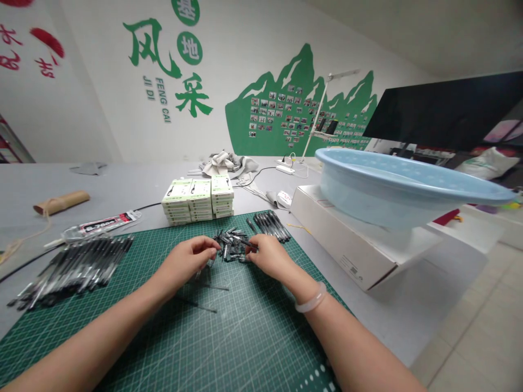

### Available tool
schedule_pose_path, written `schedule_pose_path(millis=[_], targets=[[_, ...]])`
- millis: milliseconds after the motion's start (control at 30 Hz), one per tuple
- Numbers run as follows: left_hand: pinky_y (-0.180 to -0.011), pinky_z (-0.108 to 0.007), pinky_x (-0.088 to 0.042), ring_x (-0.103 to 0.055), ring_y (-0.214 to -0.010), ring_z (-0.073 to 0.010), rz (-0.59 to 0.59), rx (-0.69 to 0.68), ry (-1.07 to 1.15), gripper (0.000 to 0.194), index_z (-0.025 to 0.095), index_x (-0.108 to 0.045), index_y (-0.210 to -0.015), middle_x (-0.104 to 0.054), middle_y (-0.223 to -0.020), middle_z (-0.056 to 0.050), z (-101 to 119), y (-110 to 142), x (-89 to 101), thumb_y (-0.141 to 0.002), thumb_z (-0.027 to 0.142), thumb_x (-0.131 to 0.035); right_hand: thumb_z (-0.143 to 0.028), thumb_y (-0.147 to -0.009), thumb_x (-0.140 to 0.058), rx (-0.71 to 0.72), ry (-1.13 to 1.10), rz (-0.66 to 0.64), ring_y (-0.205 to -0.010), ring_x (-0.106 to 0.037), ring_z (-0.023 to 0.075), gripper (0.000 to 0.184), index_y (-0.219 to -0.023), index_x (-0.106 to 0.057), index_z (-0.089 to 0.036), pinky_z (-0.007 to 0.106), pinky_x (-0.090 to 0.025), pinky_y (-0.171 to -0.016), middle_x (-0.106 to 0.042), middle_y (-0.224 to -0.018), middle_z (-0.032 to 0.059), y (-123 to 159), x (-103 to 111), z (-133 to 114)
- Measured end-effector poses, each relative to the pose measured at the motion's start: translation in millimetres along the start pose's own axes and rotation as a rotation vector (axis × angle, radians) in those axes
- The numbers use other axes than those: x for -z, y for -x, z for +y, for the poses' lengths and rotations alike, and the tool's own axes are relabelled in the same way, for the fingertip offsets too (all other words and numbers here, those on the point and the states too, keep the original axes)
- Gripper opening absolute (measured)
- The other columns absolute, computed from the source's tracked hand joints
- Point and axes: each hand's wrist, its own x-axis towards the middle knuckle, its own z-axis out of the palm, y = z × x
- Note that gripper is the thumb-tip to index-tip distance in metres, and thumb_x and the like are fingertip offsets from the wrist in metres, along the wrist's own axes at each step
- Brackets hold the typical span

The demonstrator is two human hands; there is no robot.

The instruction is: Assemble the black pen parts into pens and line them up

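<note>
My right hand (267, 256) is closed around a dark pen barrel (250, 244), at the right side of a loose pile of small black and clear pen parts (232, 239). At the pile's left edge is my left hand (192, 258), its thumb and fingers pinched together. Something small and clear shows just under those fingers, too small to name. Two thin dark pen refills (200, 306) lie on the green cutting mat (245, 337) below my left hand. Behind my right hand lies a row of black pens (272, 224). A larger spread of clear-and-black pens (81, 269) covers the mat's left side.
Stacked white-and-green boxes (198, 198) stand at the mat's back edge. A blue basin (392, 188) rests on a white carton (347, 245) at right. A bamboo piece (61, 202), a plastic packet (102, 224), grey cloth (229, 163) and a power strip (285, 170) lie around.
</note>
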Motion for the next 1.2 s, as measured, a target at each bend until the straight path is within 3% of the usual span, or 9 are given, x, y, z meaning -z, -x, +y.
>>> schedule_pose_path(millis=[200, 300, 500, 600, 700, 900, 1033, 1200], targets=[[-0.046, -0.022, -0.033, -0.047, -0.049, -0.0136, -0.009, -0.009, -0.015, 0.022, 0.018, -0.072, -0.082, -0.063, -0.062, -0.002, -4, -3, 1.2, -0.071, 0.036, -0.067, -0.018, -0.072, -0.069, 0.03, 0.198, -0.012, -0.077, -0.061, 0.0193, 0.006, -0.077, -0.07, -0.02, 0.027, -0.033, -0.061, -0.069, -0.086, 0.0066, 7, -8, -9], [-0.046, -0.022, -0.033, -0.047, -0.05, -0.0129, -0.024, -0.009, -0.044, 0.023, 0.018, -0.071, -0.084, -0.062, -0.064, -0.001, -10, -6, 1.8, -0.073, 0.037, -0.065, -0.017, -0.071, -0.068, 0.006, 0.169, -0.015, -0.075, -0.06, 0.0191, 0.006, -0.076, -0.07, -0.019, 0.027, -0.034, -0.061, -0.069, -0.083, 0.0067, 8, -7, -10], [-0.048, -0.023, -0.04, -0.05, -0.054, -0.0128, -0.179, -0.049, 0.046, 0.03, 0.019, -0.065, -0.1, -0.056, -0.064, 0.003, -14, -2, -7.6, -0.077, 0.04, -0.066, -0.021, -0.066, -0.074, -0.11, -0.46, -0.144, -0.062, -0.054, 0.0123, 0.01, -0.073, -0.072, -0.015, 0.023, -0.036, -0.06, -0.063, -0.064, -0.0015, 4, -11, -16], [-0.052, -0.025, -0.046, -0.055, -0.061, -0.0148, -0.225, -0.031, 0.116, 0.027, 0.019, -0.065, -0.095, -0.06, -0.069, 0.0, -12, 2, -13.8, -0.078, 0.04, -0.067, -0.022, -0.066, -0.074, -0.091, -0.671, -0.147, -0.059, -0.049, 0.0105, 0.01, -0.07, -0.071, -0.013, 0.023, -0.035, -0.059, -0.06, -0.061, -0.0026, 5, -19, -21], [-0.055, -0.026, -0.047, -0.056, -0.061, -0.0143, -0.172, -0.023, 0.157, 0.024, 0.018, -0.067, -0.089, -0.062, -0.071, -0.001, -11, 0, -10.2, -0.076, 0.038, -0.07, -0.024, -0.067, -0.075, -0.037, -0.746, -0.1, -0.062, -0.049, 0.0107, 0.014, -0.076, -0.072, -0.014, 0.023, -0.036, -0.06, -0.061, -0.066, -0.002, 7, -24, -24], [-0.067, -0.024, -0.049, -0.062, -0.08, -0.0159, 0.083, 0.014, 0.387, 0.033, 0.017, -0.071, -0.095, -0.068, -0.091, -0.006, -20, -17, 21.2, -0.068, 0.034, -0.08, -0.032, -0.09, -0.053, 0.021, -0.708, -0.127, -0.058, -0.049, 0.0106, 0.027, -0.104, -0.072, -0.018, 0.023, -0.037, -0.059, -0.065, -0.071, -0.0003, 6, -23, -23], [-0.07, -0.024, -0.05, -0.062, -0.081, -0.0153, 0.091, 0.014, 0.439, 0.035, 0.017, -0.073, -0.096, -0.067, -0.093, -0.006, -22, -22, 29.7, -0.067, 0.034, -0.082, -0.029, -0.093, -0.048, 0.047, -0.586, -0.148, -0.055, -0.046, 0.0104, 0.03, -0.108, -0.073, -0.02, 0.024, -0.035, -0.058, -0.066, -0.071, -0.0005, 7, -22, -22], [-0.07, -0.024, -0.051, -0.062, -0.081, -0.0152, 0.058, 0.002, 0.403, 0.032, 0.019, -0.074, -0.097, -0.068, -0.091, -0.005, -20, -18, 25.4, -0.069, 0.034, -0.081, -0.028, -0.093, -0.049, 0.061, -0.526, -0.144, -0.055, -0.047, 0.0103, 0.028, -0.105, -0.073, -0.02, 0.023, -0.034, -0.058, -0.065, -0.07, -0.0009, 8, -21, -23]])
